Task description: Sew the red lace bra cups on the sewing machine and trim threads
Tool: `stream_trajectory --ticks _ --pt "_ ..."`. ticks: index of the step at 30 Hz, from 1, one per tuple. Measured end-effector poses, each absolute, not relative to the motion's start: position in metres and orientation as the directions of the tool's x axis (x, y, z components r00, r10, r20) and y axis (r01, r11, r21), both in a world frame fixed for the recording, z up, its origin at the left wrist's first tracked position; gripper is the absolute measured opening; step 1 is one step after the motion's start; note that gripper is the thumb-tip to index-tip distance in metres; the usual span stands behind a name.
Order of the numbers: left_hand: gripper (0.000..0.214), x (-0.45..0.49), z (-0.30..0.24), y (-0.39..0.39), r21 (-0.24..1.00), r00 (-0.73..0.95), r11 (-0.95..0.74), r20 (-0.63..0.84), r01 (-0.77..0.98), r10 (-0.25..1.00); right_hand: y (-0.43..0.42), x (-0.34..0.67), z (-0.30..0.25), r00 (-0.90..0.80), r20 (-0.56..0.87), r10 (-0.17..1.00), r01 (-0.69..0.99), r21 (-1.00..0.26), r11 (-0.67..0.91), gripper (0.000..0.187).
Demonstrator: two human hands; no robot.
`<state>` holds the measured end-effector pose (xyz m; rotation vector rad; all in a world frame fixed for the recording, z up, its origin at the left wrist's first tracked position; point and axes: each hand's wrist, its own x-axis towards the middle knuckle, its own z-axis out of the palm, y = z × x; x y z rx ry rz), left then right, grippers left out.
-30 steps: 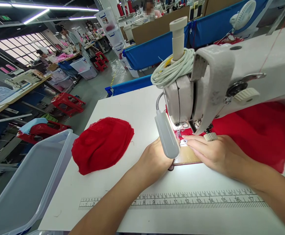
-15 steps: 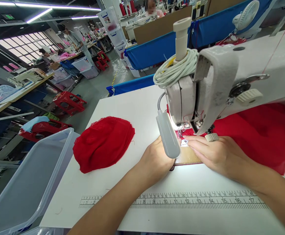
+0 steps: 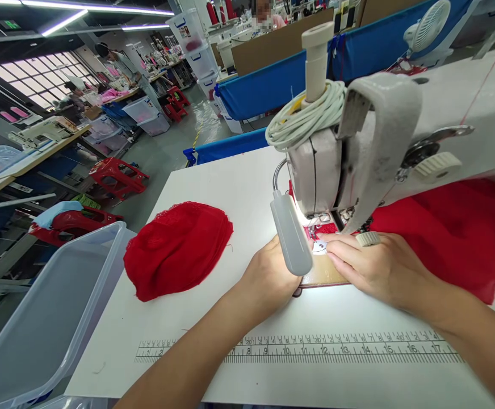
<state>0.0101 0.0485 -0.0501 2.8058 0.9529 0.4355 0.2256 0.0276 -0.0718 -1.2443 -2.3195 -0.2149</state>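
Beneath the sewing machine (image 3: 394,125) lies red cloth (image 3: 447,236), likely light and soft, best pressed flat near its edge. Right hand (image 3: 370,264): fingers extended, unclenched. Left hand (image 3: 270,278): fingertips hidden, grip cannot be told.

Widest way in is the lower frame: flat white tabletop (image 3: 315,383) in front of both hands, printed ruler (image 3: 315,349) no obstacle. Second lane: center-left, between the red cloth pile (image 3: 179,250) and the left hand (image 3: 271,278), running up to the table's far edge. Pinch point is right of center: gap between left and right hand (image 3: 373,264) is narrow over the tan plate (image 3: 322,272), lamp (image 3: 290,233) blocks it from the left, machine head (image 3: 384,130) from above, knob (image 3: 369,238) right over the right hand. Loose red fabric (image 3: 447,238) fills center-right under the machine arm. Bin (image 3: 47,307) walls off lower left.
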Motion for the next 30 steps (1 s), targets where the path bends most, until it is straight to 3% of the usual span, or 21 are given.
stream_trajectory --ticks 3,10,30 --pt "0.031 0.009 -0.052 0.049 0.179 0.777 -0.817 0.253 0.548 0.577 0.028 0.226 -0.071 -0.512 0.471 0.718 0.804 -0.031 0.593 0.031" --pt "0.035 0.006 -0.056 0.049 0.069 0.825 -0.864 0.268 0.499 0.497 0.027 0.226 -0.068 -0.501 0.478 0.722 0.805 -0.048 0.591 0.03" --pt "0.033 0.003 -0.062 0.052 0.135 0.778 -0.825 0.279 0.549 0.564 0.029 0.224 -0.071 -0.456 0.507 0.731 0.816 -0.09 0.571 0.026"
